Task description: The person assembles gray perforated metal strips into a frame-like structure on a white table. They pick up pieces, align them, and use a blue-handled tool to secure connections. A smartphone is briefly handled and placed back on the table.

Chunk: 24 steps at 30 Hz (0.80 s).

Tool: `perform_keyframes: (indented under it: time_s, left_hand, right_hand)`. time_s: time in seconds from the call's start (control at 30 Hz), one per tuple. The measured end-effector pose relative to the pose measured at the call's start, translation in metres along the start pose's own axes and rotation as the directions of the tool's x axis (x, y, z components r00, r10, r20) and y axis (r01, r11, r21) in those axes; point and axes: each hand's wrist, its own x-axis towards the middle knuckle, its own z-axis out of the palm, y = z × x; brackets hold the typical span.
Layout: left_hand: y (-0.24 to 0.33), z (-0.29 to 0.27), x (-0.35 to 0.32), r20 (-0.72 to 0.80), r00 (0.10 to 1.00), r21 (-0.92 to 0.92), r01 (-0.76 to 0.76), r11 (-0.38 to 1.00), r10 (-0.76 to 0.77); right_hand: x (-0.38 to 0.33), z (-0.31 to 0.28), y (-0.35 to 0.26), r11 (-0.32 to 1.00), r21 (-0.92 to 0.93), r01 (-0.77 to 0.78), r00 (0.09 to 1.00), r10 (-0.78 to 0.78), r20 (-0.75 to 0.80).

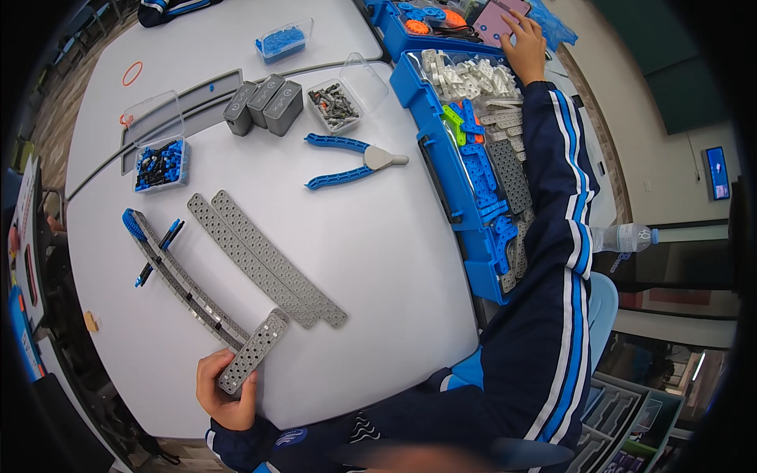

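The left hand (225,394), nearest the lower edge, has its fingers curled around the lower end of a short grey perforated plate (254,351), thumb on top, so the plate slants up and to the right with its far end resting on the white table (378,260). That far end touches the near end of a long curved grey strip (183,280), which runs away to the left and ends in a blue toothed piece (132,223); a blue pen (159,251) lies just beside it. To do this well, I judge the plate should be kept flat on the table, its holes lined up squarely over those of the strip before any pin goes in, and the grip kept low so the holes stay visible. Beyond, two long grey perforated beams (264,260) lie side by side on a diagonal. Farther out sit blue-handled pliers (347,162), a clear box of small dark pins (335,106), three grey blocks (262,105) and a clear box of blue and black parts (160,164). At the right, an open blue parts case (481,169) holds grey and blue plates. Farthest away, the right hand (524,47) reaches across it, fingers loosely spread over a pink device (498,17), gripping nothing that I can make out.
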Motion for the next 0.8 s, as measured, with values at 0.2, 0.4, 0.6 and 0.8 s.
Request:
perform_keyframes:
  time_s: [0.2,0.4,0.6,0.8]
  left_hand:
    - [0.0,-0.0002,-0.0001,0.001,1.0,-0.003,-0.005,1.0,0.005]
    - [-0.0003,-0.0002,-0.0004,-0.002,1.0,-0.002,-0.004,1.0,0.004]
    - [-0.0001,0.0,0.0001,-0.003,1.0,0.007,-0.019,1.0,0.019]
    - [0.0011,-0.0006,-0.0007,0.003,1.0,-0.003,0.013,1.0,-0.013]
  right_hand:
    - [-0.0013,-0.001,0.0022,0.994,-0.039,-0.102,0.991,0.098,-0.091]
    - [-0.0043,-0.0043,0.0049,0.983,-0.147,-0.109,0.993,0.102,-0.055]
    - [-0.0055,-0.0039,0.0067,0.984,-0.143,-0.105,0.994,0.102,-0.023]
    - [-0.007,-0.0016,0.0089,0.986,-0.129,-0.106,0.994,0.105,-0.014]
